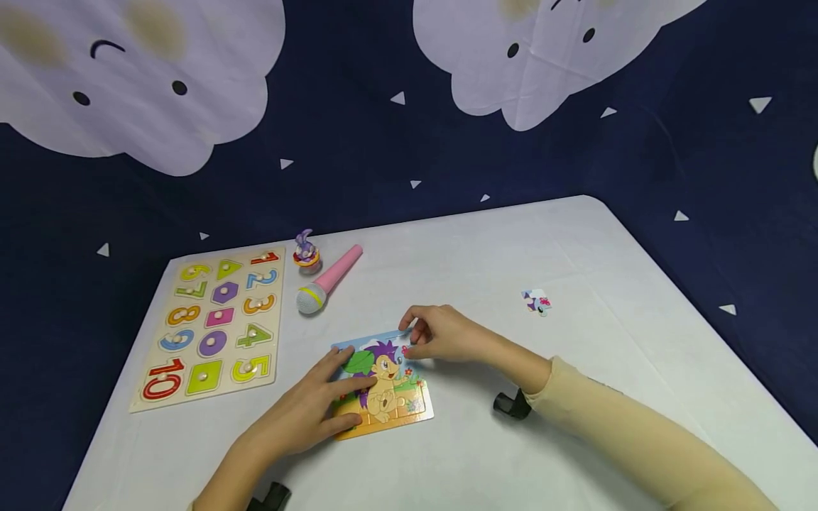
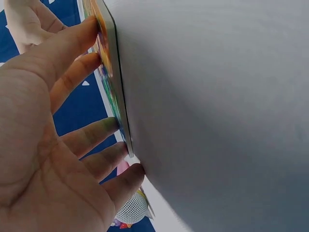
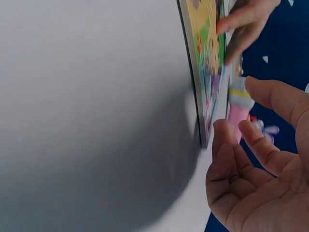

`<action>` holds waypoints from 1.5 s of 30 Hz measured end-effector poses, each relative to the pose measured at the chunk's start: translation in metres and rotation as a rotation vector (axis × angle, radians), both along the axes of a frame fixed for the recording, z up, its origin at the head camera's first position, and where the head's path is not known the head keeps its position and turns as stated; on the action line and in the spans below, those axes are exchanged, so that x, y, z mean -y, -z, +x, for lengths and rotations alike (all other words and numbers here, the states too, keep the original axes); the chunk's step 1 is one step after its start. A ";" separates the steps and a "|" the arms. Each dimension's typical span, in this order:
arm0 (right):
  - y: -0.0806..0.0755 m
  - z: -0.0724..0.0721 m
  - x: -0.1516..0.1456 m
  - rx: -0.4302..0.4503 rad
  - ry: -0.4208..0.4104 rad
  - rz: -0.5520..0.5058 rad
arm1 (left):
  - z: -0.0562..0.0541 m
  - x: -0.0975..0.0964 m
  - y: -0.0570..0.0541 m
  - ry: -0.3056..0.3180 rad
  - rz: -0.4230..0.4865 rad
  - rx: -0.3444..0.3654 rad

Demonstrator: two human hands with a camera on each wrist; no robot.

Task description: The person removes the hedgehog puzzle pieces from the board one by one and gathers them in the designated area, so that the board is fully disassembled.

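A jigsaw puzzle of a purple-haired hedgehog (image 1: 385, 387) lies flat on the white table. My left hand (image 1: 303, 408) rests on its left side, fingers spread and fairly straight, with the thumb near the lower edge. At the puzzle's upper right corner is my right hand (image 1: 447, 335), fingers loosely bent. In the right wrist view, the right hand's thumb and fingers (image 3: 224, 133) stand apart, with nothing visible between them. One loose puzzle piece (image 1: 537, 302) lies off to the right, away from both hands.
A wooden number-and-shape board (image 1: 239, 341) lies at the left of the table (image 1: 473, 262). Beside it are a pink toy microphone (image 1: 329, 280) and a small purple rabbit figure (image 1: 307, 253) near the back edge. A dark patterned cloth (image 1: 358, 142) hangs behind.
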State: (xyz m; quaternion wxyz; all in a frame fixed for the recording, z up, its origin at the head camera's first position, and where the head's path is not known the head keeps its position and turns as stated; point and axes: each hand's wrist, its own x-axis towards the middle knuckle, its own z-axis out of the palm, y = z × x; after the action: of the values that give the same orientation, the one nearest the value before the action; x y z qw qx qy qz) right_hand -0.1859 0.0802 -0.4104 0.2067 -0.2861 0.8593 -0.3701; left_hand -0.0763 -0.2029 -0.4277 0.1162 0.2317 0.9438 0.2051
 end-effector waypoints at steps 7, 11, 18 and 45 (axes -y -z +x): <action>0.007 0.006 0.019 0.017 0.020 0.000 | 0.000 0.000 0.000 0.002 0.002 -0.003; 0.009 0.008 0.026 0.022 0.038 -0.003 | 0.000 0.001 -0.001 0.006 0.005 -0.008; 0.009 0.010 0.034 0.026 0.073 -0.001 | 0.000 0.001 -0.002 0.010 0.003 -0.011; 0.014 0.017 0.049 0.004 0.162 0.056 | 0.002 0.000 -0.001 0.016 -0.017 -0.018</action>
State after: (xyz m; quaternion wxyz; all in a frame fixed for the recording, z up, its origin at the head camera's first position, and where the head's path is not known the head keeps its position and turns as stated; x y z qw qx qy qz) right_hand -0.1692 0.0317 -0.4244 0.1855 -0.2090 0.8893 -0.3620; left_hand -0.0746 -0.2032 -0.4270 0.1115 0.2403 0.9445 0.1942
